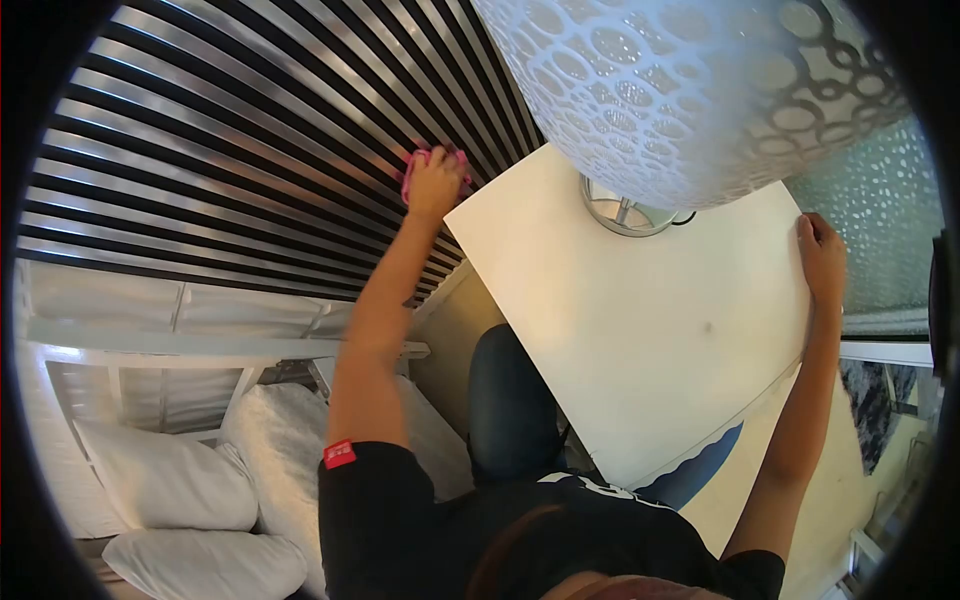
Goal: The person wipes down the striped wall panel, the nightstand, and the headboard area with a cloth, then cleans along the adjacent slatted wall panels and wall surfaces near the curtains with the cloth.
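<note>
A pink cloth [408,181] is pressed by my left hand [434,183] against a wall of dark and shiny slats [250,130]. The fingers are bent over the cloth. My right hand [823,255] rests on the right edge of a white tabletop [640,330], its fingers curled at the rim. Whether it grips the edge firmly is hard to tell. On the table's far part stands a lamp with a round glassy base [628,222] and a large patterned shade [690,90].
White pillows [170,475] and a white-framed seat [200,347] are at the lower left. Textured glass [885,230] stands at the right, beyond the table. A dark patterned rug [868,400] lies at the lower right. My legs are beneath and beside the table.
</note>
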`<state>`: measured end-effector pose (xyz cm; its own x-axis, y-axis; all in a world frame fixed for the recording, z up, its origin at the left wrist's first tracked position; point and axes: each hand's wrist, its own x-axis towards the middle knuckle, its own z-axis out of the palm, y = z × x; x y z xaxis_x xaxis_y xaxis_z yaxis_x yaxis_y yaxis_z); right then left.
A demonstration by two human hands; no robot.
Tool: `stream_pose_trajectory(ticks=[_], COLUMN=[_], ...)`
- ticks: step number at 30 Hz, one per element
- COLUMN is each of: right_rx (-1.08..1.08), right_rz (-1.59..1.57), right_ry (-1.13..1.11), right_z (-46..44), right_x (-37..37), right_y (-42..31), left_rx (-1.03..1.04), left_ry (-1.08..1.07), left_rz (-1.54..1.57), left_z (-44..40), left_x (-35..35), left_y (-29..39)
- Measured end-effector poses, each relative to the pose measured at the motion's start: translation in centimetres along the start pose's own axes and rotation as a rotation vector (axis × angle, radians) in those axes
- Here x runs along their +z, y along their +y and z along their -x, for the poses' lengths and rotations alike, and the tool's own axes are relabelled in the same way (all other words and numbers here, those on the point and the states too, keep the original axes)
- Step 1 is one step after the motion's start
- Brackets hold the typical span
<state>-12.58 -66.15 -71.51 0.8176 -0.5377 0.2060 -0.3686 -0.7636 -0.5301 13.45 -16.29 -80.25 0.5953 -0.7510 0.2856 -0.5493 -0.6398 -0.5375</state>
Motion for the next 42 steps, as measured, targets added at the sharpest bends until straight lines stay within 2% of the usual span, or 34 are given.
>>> stream_pose_trajectory(ticks=[2,3,4,5,6,9,10,14,16,21,23,25,27,29,30,32,34,36,38,40,42], right_rx=[-0.004,-0.007,-0.012,-0.014,-0.017,-0.022,-0.025,0.026,0.046,-0.022,-0.026,0.012,0.044,0.003,0.001,0.061,0.054,0.047,-0.015,0.017,0.043], right_rz=[-0.021,-0.04,-0.042,-0.028,-0.012,-0.004,-0.005,0.002,-0.008,-0.006,0.006,0.044,0.042,0.01,0.004,0.012,0.014,0.028,0.039,0.057,0.068], right_ry=[0.0,0.002,-0.008,-0.003,-0.002,-0.003,-0.007,-0.012,-0.006,0.007,0.024,-0.003,-0.005,0.034,0.031,-0.016,-0.02,-0.03,0.015,-0.004,-0.007], right_z=[-0.3,-0.4,-0.4,-0.3,-0.2,-0.4,-0.3,0.1,0.0,-0.2,-0.4,-0.3,-0.1,0.0,-0.1,0.0,0.0,-0.2,-0.2,-0.2,-0.1], right_x=[0.4,0.7,0.7,0.5,0.4,0.6,0.7,0.2,0.1,0.3,0.6,0.2,0.0,0.3,0.3,0.0,0.1,0.3,0.4,0.4,0.2], right_y=[1.1,1.4,1.2,0.9,0.8,1.4,1.2,0.2,0.3,0.9,1.2,0.7,0.1,0.2,0.0,-0.3,0.1,0.2,0.7,0.6,0.3], left_rx=[0.025,-0.003,0.006,0.021,0.018,-0.005,-0.024,-0.08,-0.007,0.058,0.02,-0.099,-0.144,-0.535,-0.538,-0.72,-0.61,-0.496,-0.373,-0.232,-0.209], left_ry=[0.043,-0.03,-0.012,0.113,0.133,0.397,0.39,0.368,0.196,0.035,-0.028,-0.044,-0.006,-0.019,-0.021,0.227,0.513,0.688,0.614,0.68,0.56], left_rz=[-0.048,-0.077,-0.069,-0.166,-0.192,-0.185,-0.218,-0.215,-0.142,-0.087,-0.043,0.084,0.133,0.49,0.484,0.704,0.477,0.18,-0.087,-0.121,-0.089], left_z=[-0.3,-0.8,-1.5,-2.3,-3.1,-5.1,-5.5,-4.0,-1.7,1.0,1.5,1.9,1.8,1.7,1.5,0.7,-1.3,-3.7,-5.8,-7.3,-7.4], left_x=[-3.1,-5.7,-8.6,-10.4,-12.4,-17.6,-17.9,-14.5,-10.7,-1.1,1.4,3.3,1.7,-0.2,-1.3,-4.3,-10.5,-14.5,-15.9,-16.3,-15.9], left_y=[-2.6,-3.7,-5.2,-6.8,-8.3,-12.1,-12.4,-10.6,-8.1,-1.6,1.0,3.7,4.4,4.3,3.3,0.5,-2.2,-4.9,-7.4,-8.1,-8.9])
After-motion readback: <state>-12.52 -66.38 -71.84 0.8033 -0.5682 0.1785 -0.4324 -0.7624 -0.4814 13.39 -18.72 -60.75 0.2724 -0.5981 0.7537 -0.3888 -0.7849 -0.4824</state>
